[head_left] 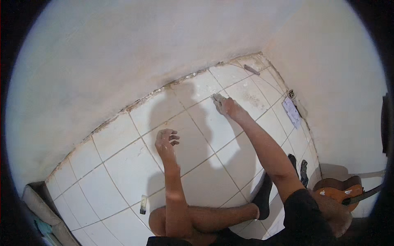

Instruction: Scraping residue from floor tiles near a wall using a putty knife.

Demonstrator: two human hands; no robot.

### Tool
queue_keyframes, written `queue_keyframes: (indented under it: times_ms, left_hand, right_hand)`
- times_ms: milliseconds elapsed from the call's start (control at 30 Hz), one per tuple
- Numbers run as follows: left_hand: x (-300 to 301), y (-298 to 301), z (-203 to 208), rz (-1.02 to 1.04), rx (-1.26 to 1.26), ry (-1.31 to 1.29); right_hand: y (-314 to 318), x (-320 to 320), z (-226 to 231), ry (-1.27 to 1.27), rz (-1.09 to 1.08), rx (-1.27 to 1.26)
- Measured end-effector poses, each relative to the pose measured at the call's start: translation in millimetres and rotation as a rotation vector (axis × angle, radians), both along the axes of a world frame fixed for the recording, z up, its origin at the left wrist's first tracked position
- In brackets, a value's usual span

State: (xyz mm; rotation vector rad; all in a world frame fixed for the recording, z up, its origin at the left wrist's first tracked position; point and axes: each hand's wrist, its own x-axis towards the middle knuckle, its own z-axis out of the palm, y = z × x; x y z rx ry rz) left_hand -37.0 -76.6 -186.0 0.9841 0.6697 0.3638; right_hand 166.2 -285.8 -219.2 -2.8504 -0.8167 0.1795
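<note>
My right hand (225, 107) reaches down to the white tiled floor (193, 164), its fingers whitened with powder or paste and pressed together on a tile near a grout line. Whatever they may hold is too small to make out. My left hand (166, 141) hangs above the tiles to the left, fingers loosely curled and apart, with nothing in it. White smudges mark that hand too. Beyond the right hand, a slim grey-brown tool or stick (251, 69) lies close to the corner.
A rough, crumbling joint runs along the wall's (135, 49) foot. On the right lie a pale patterned sheet (291, 112), dark cloth pieces (303, 174) and a guitar (334, 189). A small rectangular item (143, 204) sits by my knee. Grey cushioned furniture (45, 209) stands lower left.
</note>
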Motion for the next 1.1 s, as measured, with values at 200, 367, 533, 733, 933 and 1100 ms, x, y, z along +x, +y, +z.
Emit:
queue_keyframes:
  times_ms: [200, 367, 533, 733, 933, 1100]
  left_hand:
    - [0.4, -1.1, -2.2, -0.015, -0.001, 0.023]
    - [-2.8, -1.5, -3.6, 0.002, -0.016, -0.021]
    - [-1.0, 1.8, -4.5, -0.014, 0.004, 0.003]
    - [-2.3, 5.4, -11.7, -0.029, -0.003, 0.016]
    - [-1.2, 2.6, -12.6, -0.042, 0.006, -0.015]
    - [0.6, 2.2, -8.2, -0.035, -0.052, -0.015]
  right_hand:
    - [-19.6, -30.0, -11.7, -0.079, 0.024, -0.013]
    - [-10.8, -32.7, 6.3, 0.088, -0.121, 0.020]
    - [7.4, -16.9, 25.8, 0.122, -0.173, 0.055]
    - [5.3, -7.8, 23.9, 0.177, -0.296, 0.004]
    - [-9.9, -28.2, -4.5, -0.004, -0.205, 0.121]
    - [-8.7, -7.0, -12.6, 0.120, -0.314, 0.003]
